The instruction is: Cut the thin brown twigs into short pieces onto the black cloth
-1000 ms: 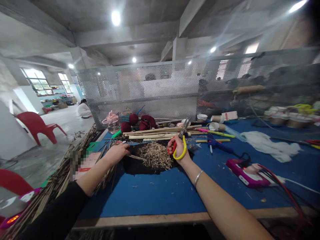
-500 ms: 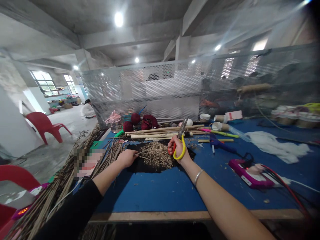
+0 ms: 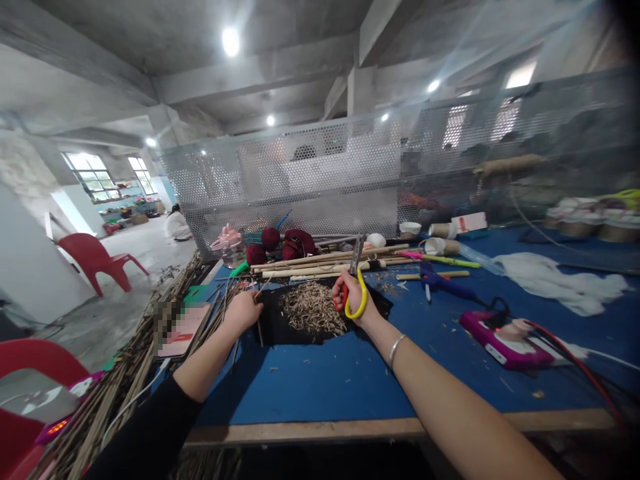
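Over blue desk [image 3: 310, 390], right grip [image 3: 351, 294] clasps scissors [image 3: 357, 257] pointing away, rightward of thin stick [image 3: 261, 332] pinched in left grip [image 3: 243, 310].

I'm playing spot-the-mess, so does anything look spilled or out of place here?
A little. Most brown bits are heaped on the black sheet, but a few strays lie on the blue table, outside it. The white cloth also looks crumpled.
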Demonstrator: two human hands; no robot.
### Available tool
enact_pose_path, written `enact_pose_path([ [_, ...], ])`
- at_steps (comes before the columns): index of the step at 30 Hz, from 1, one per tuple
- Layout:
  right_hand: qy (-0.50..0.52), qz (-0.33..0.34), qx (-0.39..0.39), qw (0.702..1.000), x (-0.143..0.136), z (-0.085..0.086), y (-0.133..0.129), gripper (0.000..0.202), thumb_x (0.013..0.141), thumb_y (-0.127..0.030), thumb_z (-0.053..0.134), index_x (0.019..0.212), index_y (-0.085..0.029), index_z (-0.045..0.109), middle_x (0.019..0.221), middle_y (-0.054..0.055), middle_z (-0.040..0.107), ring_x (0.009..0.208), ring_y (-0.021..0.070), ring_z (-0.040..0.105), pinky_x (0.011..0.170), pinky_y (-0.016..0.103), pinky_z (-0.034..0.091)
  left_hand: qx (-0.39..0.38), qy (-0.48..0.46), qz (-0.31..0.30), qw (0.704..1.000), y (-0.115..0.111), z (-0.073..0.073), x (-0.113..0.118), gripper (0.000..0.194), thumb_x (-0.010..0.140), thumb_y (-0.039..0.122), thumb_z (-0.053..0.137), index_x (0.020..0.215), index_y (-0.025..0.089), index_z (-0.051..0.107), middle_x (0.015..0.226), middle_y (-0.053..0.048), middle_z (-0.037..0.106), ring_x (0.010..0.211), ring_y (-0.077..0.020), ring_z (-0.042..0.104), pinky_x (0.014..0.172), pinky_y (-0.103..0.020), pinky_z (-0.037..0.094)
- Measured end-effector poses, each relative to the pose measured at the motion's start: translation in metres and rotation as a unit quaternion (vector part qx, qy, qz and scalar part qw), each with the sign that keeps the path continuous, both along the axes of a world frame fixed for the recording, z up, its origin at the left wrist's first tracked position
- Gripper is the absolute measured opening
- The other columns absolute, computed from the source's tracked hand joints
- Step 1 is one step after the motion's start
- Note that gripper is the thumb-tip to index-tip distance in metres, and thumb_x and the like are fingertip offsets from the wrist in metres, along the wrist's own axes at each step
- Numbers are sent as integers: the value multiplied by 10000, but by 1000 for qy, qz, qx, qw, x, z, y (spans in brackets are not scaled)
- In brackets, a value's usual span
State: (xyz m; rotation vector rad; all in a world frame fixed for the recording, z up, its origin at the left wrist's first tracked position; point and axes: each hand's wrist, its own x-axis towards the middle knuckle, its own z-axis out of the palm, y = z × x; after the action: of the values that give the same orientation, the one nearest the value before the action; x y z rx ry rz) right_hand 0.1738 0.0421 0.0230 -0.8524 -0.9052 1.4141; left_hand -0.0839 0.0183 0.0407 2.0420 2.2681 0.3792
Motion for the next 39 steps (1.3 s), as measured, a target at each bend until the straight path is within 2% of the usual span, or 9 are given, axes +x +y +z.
enact_pose_path([
  [7,-181,-2,34,983,-3,-10,-1,495,691,-693,406,639,-201,429,454,-46,465,325,68,351,311,185,252,129,-44,-5,991,-13,4,10,467,774,411,469,1173,168,490,1095,-163,551,930,-259,567,773,-346,419],
  [10,-369,-63,162,913,-2,-15,-2,456,676,-629,497,582,-184,468,465,-37,455,426,82,391,405,198,290,166,-232,-104,953,-6,6,39,335,839,389,353,909,158,585,874,-86,596,855,-190,555,750,-290,416],
  [12,-446,-69,212,867,-1,-16,-4,425,687,-583,518,575,-173,499,505,-22,488,496,96,421,464,206,308,146,-421,-100,890,-2,3,60,307,814,412,401,841,157,571,730,-29,558,633,-124,520,578,-230,408],
  [15,-495,-50,208,842,-2,-15,-8,408,738,-557,466,623,-171,529,551,-9,523,529,111,445,494,212,314,17,-700,-97,708,1,-6,84,290,728,414,545,857,155,556,631,27,481,455,-51,393,420,-163,298],
  [17,-525,-47,200,826,-3,-13,-10,380,737,-551,479,684,-179,537,601,1,552,547,119,465,503,214,313,-46,-790,-101,604,0,-13,93,280,667,367,630,816,134,580,617,21,482,496,-51,434,450,-158,330],
  [19,-564,-45,195,801,-3,-11,-13,360,725,-547,507,758,-190,530,674,18,583,576,130,490,518,218,311,-67,-819,-107,559,-3,-19,96,278,637,334,674,803,118,615,618,7,510,549,-61,477,507,-168,373],
  [23,-623,-23,168,764,-5,-7,-18,375,735,-559,500,845,-201,496,760,43,606,646,160,537,545,227,308,-62,-792,-139,591,-6,-29,92,331,614,314,717,880,128,653,654,-7,574,548,-58,488,534,-179,374],
  [30,-631,-7,168,758,-10,-9,-22,428,702,-566,553,937,-213,491,764,34,600,687,179,555,568,238,310,-22,-707,-188,682,-12,-38,88,429,633,350,695,1003,138,647,701,-29,616,496,-49,420,476,-187,342],
  [39,-613,-8,188,768,-14,-11,-25,402,741,-552,513,930,-200,472,751,35,587,629,153,522,545,225,303,-20,-685,-169,708,-20,-31,93,450,621,365,691,1010,141,658,706,-39,628,506,-60,441,466,-180,370],
])
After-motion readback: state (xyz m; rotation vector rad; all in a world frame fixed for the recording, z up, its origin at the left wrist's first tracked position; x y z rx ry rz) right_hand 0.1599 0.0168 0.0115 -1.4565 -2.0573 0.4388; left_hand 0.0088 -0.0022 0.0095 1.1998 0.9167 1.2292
